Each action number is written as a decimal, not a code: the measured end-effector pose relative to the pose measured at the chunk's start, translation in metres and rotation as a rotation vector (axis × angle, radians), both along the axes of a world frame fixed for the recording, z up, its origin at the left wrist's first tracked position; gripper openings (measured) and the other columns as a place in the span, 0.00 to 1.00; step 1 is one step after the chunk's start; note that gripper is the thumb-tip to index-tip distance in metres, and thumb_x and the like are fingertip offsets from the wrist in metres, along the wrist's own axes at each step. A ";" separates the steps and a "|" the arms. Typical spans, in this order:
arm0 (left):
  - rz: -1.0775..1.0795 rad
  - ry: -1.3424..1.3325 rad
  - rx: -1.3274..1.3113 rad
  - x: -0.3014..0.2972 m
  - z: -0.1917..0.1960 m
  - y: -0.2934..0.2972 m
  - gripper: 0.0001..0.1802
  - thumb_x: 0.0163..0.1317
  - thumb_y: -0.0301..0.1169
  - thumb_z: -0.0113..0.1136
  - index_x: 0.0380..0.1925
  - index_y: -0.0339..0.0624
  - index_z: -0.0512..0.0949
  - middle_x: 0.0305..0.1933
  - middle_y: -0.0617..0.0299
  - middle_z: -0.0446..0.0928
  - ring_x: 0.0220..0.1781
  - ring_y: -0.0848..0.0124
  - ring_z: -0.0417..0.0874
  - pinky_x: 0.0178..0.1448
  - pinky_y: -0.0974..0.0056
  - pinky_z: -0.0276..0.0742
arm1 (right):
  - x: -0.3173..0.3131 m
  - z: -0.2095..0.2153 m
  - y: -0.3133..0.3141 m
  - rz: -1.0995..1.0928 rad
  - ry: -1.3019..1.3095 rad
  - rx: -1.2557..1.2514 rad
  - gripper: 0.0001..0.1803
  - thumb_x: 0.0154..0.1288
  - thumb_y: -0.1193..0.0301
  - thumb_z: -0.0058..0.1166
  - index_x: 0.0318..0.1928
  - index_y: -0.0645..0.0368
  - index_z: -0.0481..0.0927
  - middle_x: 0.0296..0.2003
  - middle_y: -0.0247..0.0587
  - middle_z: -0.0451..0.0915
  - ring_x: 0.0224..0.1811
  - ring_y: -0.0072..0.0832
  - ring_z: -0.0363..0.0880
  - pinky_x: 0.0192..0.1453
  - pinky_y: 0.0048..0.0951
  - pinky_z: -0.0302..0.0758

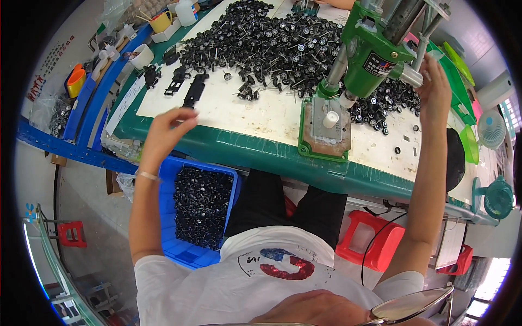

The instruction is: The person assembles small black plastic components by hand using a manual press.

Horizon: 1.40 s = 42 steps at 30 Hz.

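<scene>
My left hand (169, 130) hovers over the table's near edge, thumb apart from the bent fingers and nothing visible between them. Just beyond it lies a black plastic toy-car chassis (196, 90), with another black chassis (175, 80) to its left. My right hand (435, 84) is raised beside the lever hub of a green hand press (365, 65). Its fingers look loosely extended; whether they touch the lever (422, 50) is unclear. A white round fixture (330, 119) stands on the press's metal base plate, below the ram.
Small black wheels on metal axles (272, 46) are heaped across the white tabletop (239, 117). Between the table and my lap, a blue bin (173, 245) holds many small dark parts. A red stool (365, 239) stands at right; green fans (497, 198) and trays line the right edge.
</scene>
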<state>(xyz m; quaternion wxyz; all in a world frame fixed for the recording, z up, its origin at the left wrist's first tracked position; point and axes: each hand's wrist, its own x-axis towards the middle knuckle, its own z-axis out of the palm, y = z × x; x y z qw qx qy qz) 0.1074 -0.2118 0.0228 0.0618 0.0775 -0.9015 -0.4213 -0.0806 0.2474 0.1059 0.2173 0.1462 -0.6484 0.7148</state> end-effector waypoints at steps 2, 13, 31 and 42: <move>-0.048 0.169 0.123 -0.041 -0.017 0.010 0.16 0.59 0.39 0.64 0.42 0.40 0.82 0.39 0.62 0.83 0.45 0.74 0.81 0.47 0.70 0.73 | 0.012 -0.019 0.001 -0.005 -0.160 0.087 0.19 0.70 0.60 0.50 0.49 0.63 0.78 0.29 0.32 0.77 0.24 0.16 0.72 0.27 0.17 0.67; -0.063 0.380 -0.044 -0.252 -0.056 0.027 0.36 0.59 0.61 0.52 0.60 0.49 0.72 0.68 0.54 0.64 0.70 0.60 0.63 0.70 0.60 0.59 | 0.087 -0.147 0.025 -0.060 -0.404 0.277 0.12 0.71 0.68 0.48 0.41 0.66 0.79 0.23 0.30 0.72 0.20 0.14 0.68 0.22 0.16 0.63; -0.095 0.297 -0.234 -0.228 -0.064 0.058 0.25 0.55 0.55 0.59 0.39 0.46 0.83 0.49 0.57 0.78 0.52 0.57 0.76 0.58 0.58 0.68 | 0.089 -0.150 0.025 -0.043 -0.374 0.208 0.13 0.70 0.65 0.50 0.40 0.64 0.80 0.22 0.27 0.72 0.20 0.12 0.65 0.24 0.14 0.60; -0.080 0.258 -0.128 -0.176 -0.059 0.124 0.30 0.57 0.59 0.55 0.34 0.40 0.83 0.40 0.57 0.80 0.43 0.57 0.79 0.47 0.58 0.72 | 0.097 -0.149 0.025 -0.076 -0.327 0.208 0.13 0.69 0.65 0.51 0.40 0.63 0.81 0.22 0.26 0.72 0.19 0.11 0.65 0.24 0.14 0.61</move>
